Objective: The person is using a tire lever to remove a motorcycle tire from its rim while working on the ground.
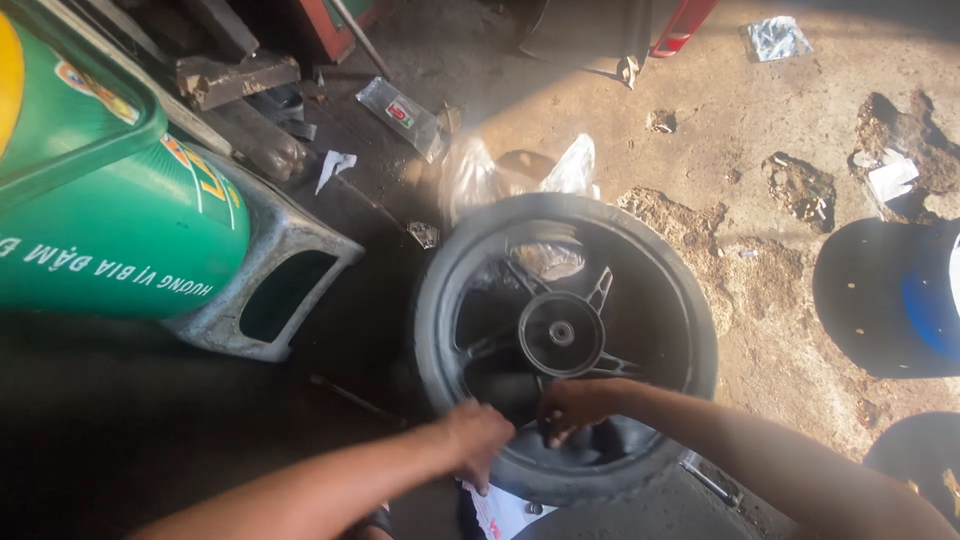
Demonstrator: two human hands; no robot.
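A black spoked wheel with its tyre (650, 290) lies flat on the dirty workshop floor, hub (561, 333) facing up. My left hand (478, 440) rests on the near rim of the tyre, fingers bent over its edge. My right hand (572, 408) reaches into the near side of the wheel and grips black rubber, apparently an inner tube (610, 440), tucked between rim and tyre. Whether the left hand grips anything is unclear.
A green plastic container (110, 220) on a grey metal stand (290, 270) sits to the left. A clear plastic bag (480, 175) lies behind the wheel. A blue drum (930, 300) stands at right. A metal tool (708, 478) lies by the tyre; scrap litters the far floor.
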